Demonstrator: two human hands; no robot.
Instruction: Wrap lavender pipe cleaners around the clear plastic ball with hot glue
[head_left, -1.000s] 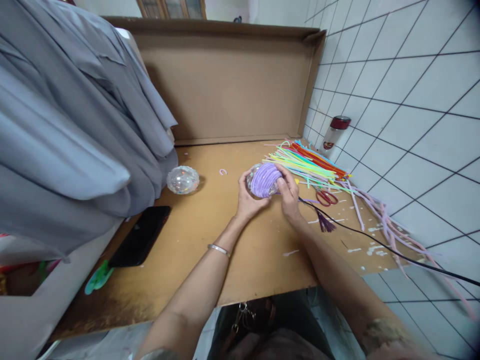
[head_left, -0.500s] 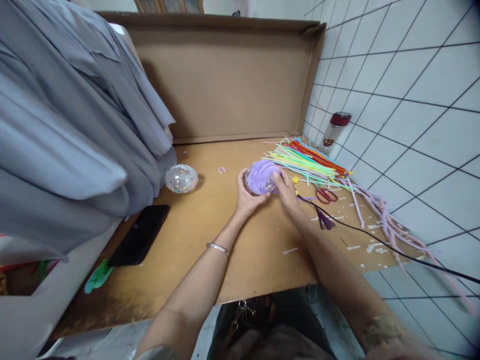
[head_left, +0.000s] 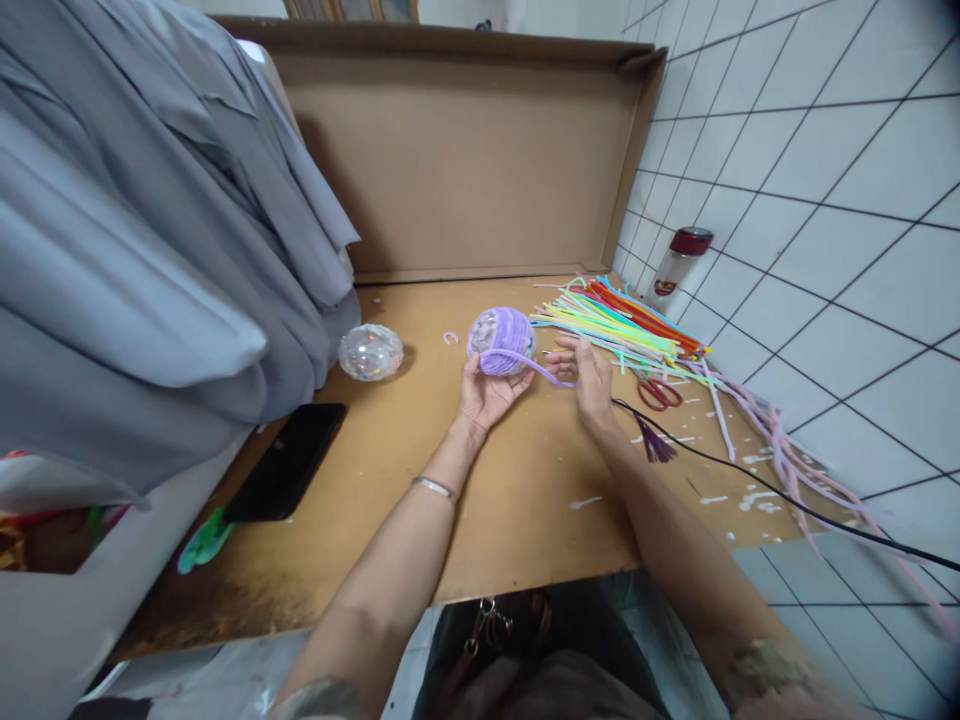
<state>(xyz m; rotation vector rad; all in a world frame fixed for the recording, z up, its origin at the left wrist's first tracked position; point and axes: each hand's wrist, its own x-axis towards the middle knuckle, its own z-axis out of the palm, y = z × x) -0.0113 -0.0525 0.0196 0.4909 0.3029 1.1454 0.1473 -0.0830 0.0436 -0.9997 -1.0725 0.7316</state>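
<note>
My left hand point(head_left: 491, 398) is closed around the lower side of a clear faceted ball point(head_left: 484, 332) wrapped in purple pipe cleaner point(head_left: 508, 330). A loose tail of the purple strand curves off the ball toward my right hand point(head_left: 590, 378). That hand stands apart from the ball, fingers stretched out and spread. Whether the strand's tip touches it is hidden. A black cord point(head_left: 675, 438) runs up to the right wrist; what it joins is covered by the hand. A second clear faceted ball point(head_left: 371, 352), unwrapped, rests on the table to the left.
Colourful pipe cleaners point(head_left: 615, 325) are heaped at the back right, with red-handled scissors point(head_left: 660, 394) and a purple tassel point(head_left: 655, 442) nearby. A lidded bottle point(head_left: 677, 265) stands by the tiled wall. On the left lie a black phone point(head_left: 286, 462) and a green object point(head_left: 205, 541). Cardboard point(head_left: 465, 160) rises behind.
My right hand has let go of the ball and moved right, its fingers spreading. My left hand has turned the ball, bringing the purple strand's loose tail into view.
</note>
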